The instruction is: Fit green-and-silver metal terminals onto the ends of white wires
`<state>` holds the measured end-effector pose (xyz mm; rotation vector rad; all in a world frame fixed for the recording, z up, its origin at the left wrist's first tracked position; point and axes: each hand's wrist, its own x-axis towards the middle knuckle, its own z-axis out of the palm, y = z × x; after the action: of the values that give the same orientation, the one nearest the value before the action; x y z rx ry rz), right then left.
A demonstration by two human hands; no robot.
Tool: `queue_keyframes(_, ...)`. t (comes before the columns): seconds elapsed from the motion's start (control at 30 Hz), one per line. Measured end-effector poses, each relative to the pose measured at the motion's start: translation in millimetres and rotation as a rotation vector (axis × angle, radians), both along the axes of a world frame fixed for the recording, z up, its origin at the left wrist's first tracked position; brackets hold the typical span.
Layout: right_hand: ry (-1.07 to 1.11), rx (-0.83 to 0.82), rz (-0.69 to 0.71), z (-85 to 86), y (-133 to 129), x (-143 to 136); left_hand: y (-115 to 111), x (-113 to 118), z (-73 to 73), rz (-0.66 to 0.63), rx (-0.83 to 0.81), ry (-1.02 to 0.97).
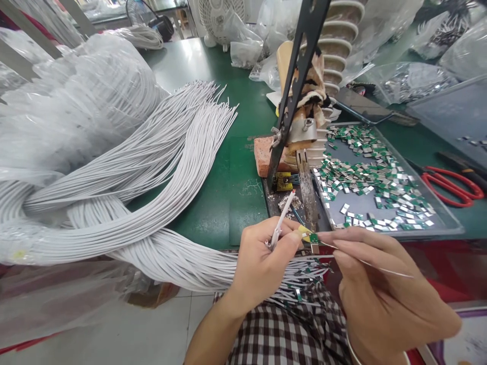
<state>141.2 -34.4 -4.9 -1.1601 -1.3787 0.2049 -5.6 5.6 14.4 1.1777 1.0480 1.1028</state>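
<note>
Risk first: you work the joint close under the fixed soldering iron tip (pixel 309 203), and your fingertips sit just beside the small green board (pixel 314 238). In my judgement a slight drift upward would bring skin against the hot tip, or smear the joint across neighbouring pads. The thin solder wire (pixel 375 266) in your right hand (pixel 384 294) runs long and unsupported; it could wander off the pad. The loose bundle of white cables (pixel 144 172) drags across the desk (pixel 228 192) and over your lap, and its weight could tug the cable out of your grip.

Position: your left hand (pixel 258 263) is closed around one white cable end (pixel 281 220), pinching the green board at thumb and forefinger. Your right hand is closed on the solder wire, its end touching the board. The board lies between both hands, just below the iron tip, near the tray of green boards (pixel 441 223). Red-handled cutters (pixel 452 185) lie well apart, on the right.
</note>
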Motion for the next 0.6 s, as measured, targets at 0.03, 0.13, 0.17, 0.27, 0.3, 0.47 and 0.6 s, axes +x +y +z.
queue_keyframes(0.03, 0.050, -0.018, 0.013, -0.2, -0.4, 0.3, -0.2, -0.1, -0.5, 0.002, 0.004, 0.008)
queue_keyframes(0.13, 0.158, -0.177, 0.052, -0.5, -1.2, -0.4, -0.9, 0.3, -1.3, 0.006, 0.023, 0.031)
queue_keyframes(0.17, 0.156, -0.240, 0.056, -0.4, -1.4, -1.4, -1.3, 0.5, -1.4, 0.003, 0.031, 0.038)
queue_keyframes(0.27, 0.100, -0.354, 0.032, 0.1, -2.6, -5.5, -3.8, -0.6, -2.8, -0.035, 0.067, 0.069)
queue_keyframes(0.3, 0.093, -0.362, 0.018, 0.3, -3.6, -6.4, -5.1, -2.2, -4.0, -0.057, 0.077, 0.077)
queue_keyframes(0.47, 0.161, -0.365, 0.000, 0.5, -8.7, 3.3, -14.5, -21.6, -15.1, -0.024, 0.030, -0.001)
queue_keyframes(0.6, 0.069, -0.192, 0.094, 4.1, -4.4, 17.9, -24.0, -32.5, -18.6, -0.104, -0.034, 0.082)
